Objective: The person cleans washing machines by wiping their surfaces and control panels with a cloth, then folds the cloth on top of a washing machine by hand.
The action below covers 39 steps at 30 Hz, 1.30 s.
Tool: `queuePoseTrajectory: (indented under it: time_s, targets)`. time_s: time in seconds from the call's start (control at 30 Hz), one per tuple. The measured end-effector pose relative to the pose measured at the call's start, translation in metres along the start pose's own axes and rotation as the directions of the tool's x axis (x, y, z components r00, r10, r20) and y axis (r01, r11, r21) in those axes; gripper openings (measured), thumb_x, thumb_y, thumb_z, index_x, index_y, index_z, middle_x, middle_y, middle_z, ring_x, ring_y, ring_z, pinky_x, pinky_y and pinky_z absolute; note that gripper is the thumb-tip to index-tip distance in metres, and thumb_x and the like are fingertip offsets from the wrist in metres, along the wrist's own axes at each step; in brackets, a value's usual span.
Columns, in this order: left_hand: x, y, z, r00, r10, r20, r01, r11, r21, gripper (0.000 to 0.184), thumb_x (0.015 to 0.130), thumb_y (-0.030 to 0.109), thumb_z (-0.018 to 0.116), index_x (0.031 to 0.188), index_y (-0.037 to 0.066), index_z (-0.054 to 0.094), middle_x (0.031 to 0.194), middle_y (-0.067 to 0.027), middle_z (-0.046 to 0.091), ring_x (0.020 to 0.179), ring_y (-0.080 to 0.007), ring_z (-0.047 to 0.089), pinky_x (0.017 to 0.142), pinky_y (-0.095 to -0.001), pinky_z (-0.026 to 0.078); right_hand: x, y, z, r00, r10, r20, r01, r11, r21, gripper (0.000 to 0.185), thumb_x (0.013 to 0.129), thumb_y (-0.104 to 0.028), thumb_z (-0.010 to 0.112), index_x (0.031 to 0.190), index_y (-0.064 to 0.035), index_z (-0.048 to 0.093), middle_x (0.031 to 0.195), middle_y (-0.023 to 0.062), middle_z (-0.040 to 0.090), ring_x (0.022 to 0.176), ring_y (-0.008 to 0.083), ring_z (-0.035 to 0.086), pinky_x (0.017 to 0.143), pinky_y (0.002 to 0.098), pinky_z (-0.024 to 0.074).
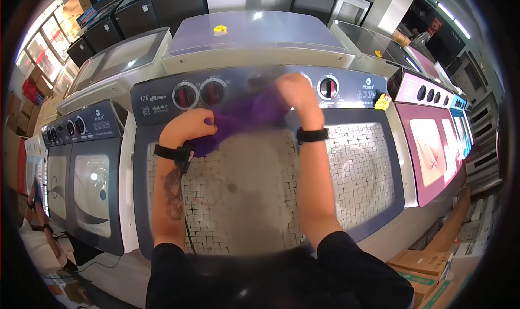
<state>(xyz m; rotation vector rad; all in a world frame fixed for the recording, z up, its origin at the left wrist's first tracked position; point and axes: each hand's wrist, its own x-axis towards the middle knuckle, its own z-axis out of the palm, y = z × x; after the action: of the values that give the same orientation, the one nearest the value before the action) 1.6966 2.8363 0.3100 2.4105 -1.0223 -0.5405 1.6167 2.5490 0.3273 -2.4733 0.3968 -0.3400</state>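
A purple cloth (pixel 246 114) stretches between my two hands, partly smeared by motion. My left hand (pixel 188 127) is closed on its left end, which hangs just below the dials. The right end is gripped by my right hand (pixel 295 94), raised higher, in front of the control panel. Beneath them is a twin-tub washing machine (pixel 352 173) with patterned see-through lids. Its dark control panel (pixel 157 95) carries several black dials with red marks. The cloth and my right hand cover the middle of that panel.
A similar dark washing machine (pixel 89 168) stands at left, a pink one (pixel 428 141) at right. Behind is a greyish-purple lid (pixel 254 30) with a yellow tag (pixel 220 29). Cardboard boxes (pixel 422 263) lie lower right. Another person's arm (pixel 46 230) shows at lower left.
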Motion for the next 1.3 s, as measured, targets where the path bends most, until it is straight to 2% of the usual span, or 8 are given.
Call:
queuePoseTrajectory:
  time_s: [0.1, 0.33, 0.5, 0.8, 1.0, 1.1, 1.23, 1.3]
  targets:
    - [0.0, 0.002, 0.006, 1.0, -0.009, -0.022, 0.009, 1.0, 0.001, 0.029, 0.08, 0.028, 0.072, 0.091, 0.002, 0.064, 0.089, -0.015, 0.066, 0.084, -0.0298, 0.063, 0.075, -0.0384, 0.048, 0.001, 0.012, 0.034, 0.992, -0.123, 0.031, 0.121, 0.99, 0.069, 0.027, 0.081, -0.018, 0.054, 0.098, -0.0034, 0.071, 0.111, 0.0199, 0.067, 0.108, 0.0384, 0.06, 0.093, 0.0457, 0.0476]
    - [0.001, -0.004, 0.005, 0.999, 0.004, -0.032, -0.005, 1.0, -0.027, 0.029, 0.081, 0.027, 0.073, 0.09, 0.002, 0.063, 0.087, -0.0151, 0.067, 0.083, -0.0289, 0.063, 0.074, -0.0378, 0.048, -0.013, 0.002, 0.012, 0.95, -0.148, 0.274, 0.139, 0.989, 0.054, 0.035, 0.084, -0.018, 0.055, 0.115, -0.0048, 0.067, 0.12, 0.0169, 0.065, 0.112, 0.0345, 0.059, 0.096, 0.0403, 0.0474]
    - [0.001, -0.008, 0.007, 0.998, 0.029, -0.048, -0.03, 0.999, -0.036, 0.028, 0.081, 0.027, 0.072, 0.088, 0.001, 0.063, 0.085, -0.0146, 0.066, 0.081, -0.0276, 0.063, 0.073, -0.0368, 0.048, -0.006, 0.007, 0.035, 0.936, -0.244, 0.256, 0.252, 0.968, 0.002, 0.049, 0.085, -0.016, 0.057, 0.132, -0.0061, 0.058, 0.123, 0.0193, 0.065, 0.114, 0.0353, 0.06, 0.095, 0.0391, 0.0484]
    - [0.002, -0.008, 0.005, 0.999, 0.02, -0.032, -0.022, 0.997, -0.073, 0.027, 0.082, 0.025, 0.071, 0.087, 0.001, 0.062, 0.081, -0.0125, 0.064, 0.077, -0.0238, 0.06, 0.071, -0.0347, 0.047, -0.008, -0.022, 0.042, 0.929, -0.143, 0.343, 0.177, 0.982, -0.069, 0.059, 0.085, -0.013, 0.054, 0.143, -0.007, 0.046, 0.136, 0.0207, 0.056, 0.124, 0.0366, 0.054, 0.102, 0.0403, 0.0445]
    - [0.002, -0.008, 0.004, 0.998, 0.043, -0.036, -0.046, 0.997, -0.063, 0.027, 0.083, 0.025, 0.071, 0.088, 0.0, 0.062, 0.083, -0.0124, 0.065, 0.078, -0.023, 0.061, 0.072, -0.0346, 0.047, -0.006, -0.021, 0.054, 0.923, -0.186, 0.338, 0.214, 0.976, -0.047, 0.041, 0.082, -0.01, 0.055, 0.122, -0.0009, 0.054, 0.118, 0.0244, 0.063, 0.111, 0.0387, 0.059, 0.091, 0.0448, 0.0482]
    - [0.005, -0.011, 0.005, 0.999, 0.035, -0.034, -0.037, 0.997, -0.071, 0.027, 0.083, 0.025, 0.07, 0.088, 0.0, 0.062, 0.084, -0.0116, 0.065, 0.079, -0.0219, 0.061, 0.072, -0.0342, 0.047, -0.002, -0.02, 0.057, 0.907, -0.19, 0.375, 0.233, 0.97, -0.073, 0.061, 0.083, -0.016, 0.055, 0.141, 0.0, 0.043, 0.113, 0.0237, 0.067, 0.106, 0.0377, 0.064, 0.09, 0.0459, 0.0504]
    - [0.004, -0.005, 0.005, 0.999, -0.037, -0.005, 0.037, 0.996, -0.081, 0.025, 0.084, 0.024, 0.069, 0.091, 0.001, 0.062, 0.084, -0.0099, 0.064, 0.078, -0.0203, 0.06, 0.073, -0.0332, 0.047, -0.003, -0.021, 0.056, 0.901, -0.192, 0.39, 0.216, 0.976, -0.02, 0.062, 0.081, -0.021, 0.059, 0.137, 0.0013, 0.043, 0.109, 0.0255, 0.067, 0.104, 0.0392, 0.065, 0.089, 0.0474, 0.051]
    - [0.005, -0.006, 0.006, 1.0, -0.009, -0.007, 0.009, 0.997, -0.076, 0.03, 0.082, 0.027, 0.067, 0.094, 0.001, 0.062, 0.088, -0.0147, 0.065, 0.081, -0.0277, 0.061, 0.074, -0.037, 0.048, -0.008, -0.032, 0.038, 0.885, -0.096, 0.456, 0.106, 0.994, 0.002, 0.063, 0.08, -0.023, 0.061, 0.135, 0.0012, 0.043, 0.108, 0.0256, 0.067, 0.103, 0.0399, 0.065, 0.089, 0.0476, 0.0513]
